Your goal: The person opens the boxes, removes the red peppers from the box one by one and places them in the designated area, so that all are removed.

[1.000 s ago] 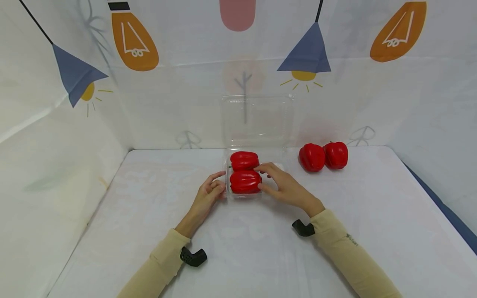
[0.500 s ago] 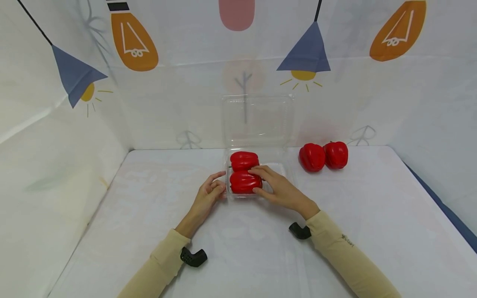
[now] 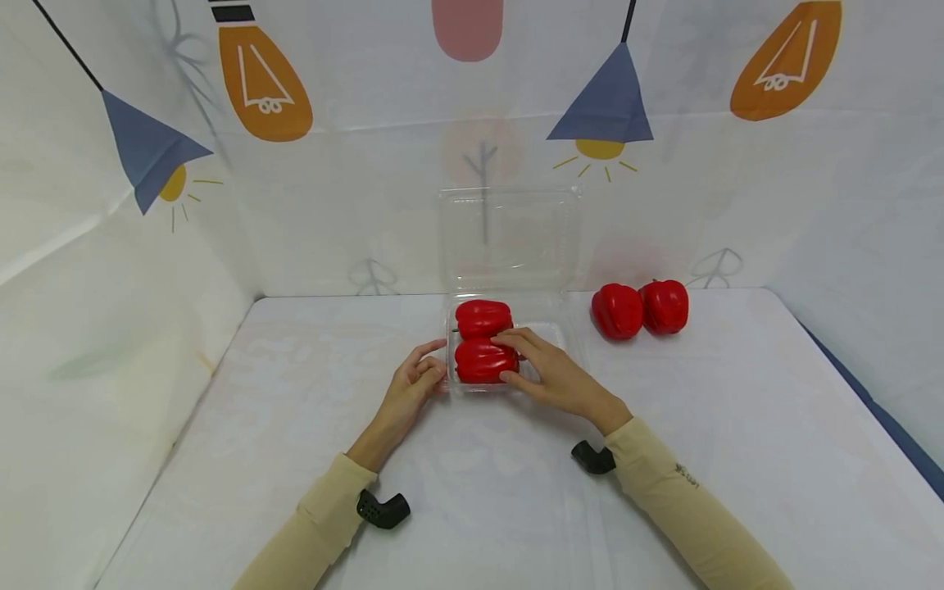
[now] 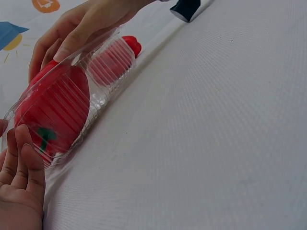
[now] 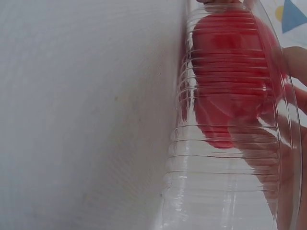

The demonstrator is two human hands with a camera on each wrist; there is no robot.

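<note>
A clear plastic clamshell container stands with its lid raised against the back wall. Two red bell peppers lie on their sides in its left part: a far one and a near one. My right hand grips the right end of the near pepper between thumb and fingers. In the left wrist view, that pepper shows its green stem through the ribbed wall. My left hand touches the container's left side, its fingers fairly straight.
Two more red bell peppers, a left one and a right one, sit side by side at the table's back right. White cloth covers the table. A printed fabric wall rises directly behind it.
My right hand has moved slightly left and farther over the near pepper, then held still over the last half second. My left hand and the container have stayed put.
</note>
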